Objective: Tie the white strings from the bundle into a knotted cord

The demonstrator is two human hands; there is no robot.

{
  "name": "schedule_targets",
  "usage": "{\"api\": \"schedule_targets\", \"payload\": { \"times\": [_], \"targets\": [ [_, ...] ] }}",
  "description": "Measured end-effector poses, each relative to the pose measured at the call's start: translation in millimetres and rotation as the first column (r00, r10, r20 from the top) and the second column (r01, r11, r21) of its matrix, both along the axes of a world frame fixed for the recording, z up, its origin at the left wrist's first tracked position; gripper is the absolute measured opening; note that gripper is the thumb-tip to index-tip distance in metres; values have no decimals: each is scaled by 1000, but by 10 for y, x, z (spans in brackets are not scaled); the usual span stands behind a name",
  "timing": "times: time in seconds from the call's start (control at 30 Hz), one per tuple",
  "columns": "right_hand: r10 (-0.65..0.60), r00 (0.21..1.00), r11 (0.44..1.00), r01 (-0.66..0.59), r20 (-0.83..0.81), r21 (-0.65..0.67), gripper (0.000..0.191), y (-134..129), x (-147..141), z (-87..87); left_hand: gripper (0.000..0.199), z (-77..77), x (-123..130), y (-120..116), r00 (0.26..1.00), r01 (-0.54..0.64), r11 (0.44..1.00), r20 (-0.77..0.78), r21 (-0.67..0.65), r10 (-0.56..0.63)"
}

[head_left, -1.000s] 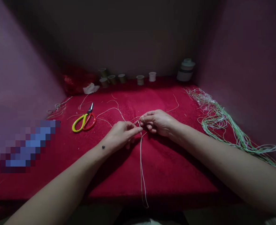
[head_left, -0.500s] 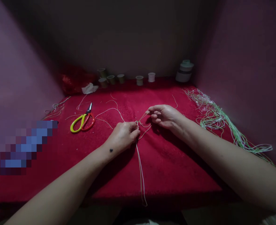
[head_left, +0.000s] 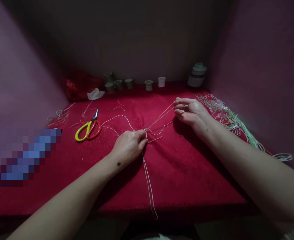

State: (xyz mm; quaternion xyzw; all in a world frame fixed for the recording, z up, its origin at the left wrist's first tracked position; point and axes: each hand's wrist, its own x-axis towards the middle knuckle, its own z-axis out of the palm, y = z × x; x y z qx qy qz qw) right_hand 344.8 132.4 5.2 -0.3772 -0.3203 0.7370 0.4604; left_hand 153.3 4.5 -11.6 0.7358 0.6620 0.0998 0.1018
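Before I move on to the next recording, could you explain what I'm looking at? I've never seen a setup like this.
There is no machine here: these are a person's bare hands, seen by one camera worn on the head, looking forward and down. The left hand pinches some cords near the middle of the red cloth; a long loop hangs toward the wearer. The right hand, raised to the right, holds thin threads that run straight from the left fingertips. Scissors lie on the left, a tangled bundle of string on the right. Small spools and a bottle stand at the back.
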Motion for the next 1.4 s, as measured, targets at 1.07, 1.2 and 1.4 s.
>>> {"api": "schedule_targets", "payload": {
  "times": [1.07,1.2,1.4],
  "targets": [
    [-471,151,445,-810,869,382,20,-562,-503,-310,13,20,13,64,204,82,877,869,-474,451],
    [-482,104,437,-832,870,342,16,-550,-515,-272,12,-12,7,83,215,112,854,851,-508,479],
    [-542,98,447,-808,835,385,15,-488,-526,-285,14,-41,4,90,251,113,852,844,-511,473]
  ]
}}
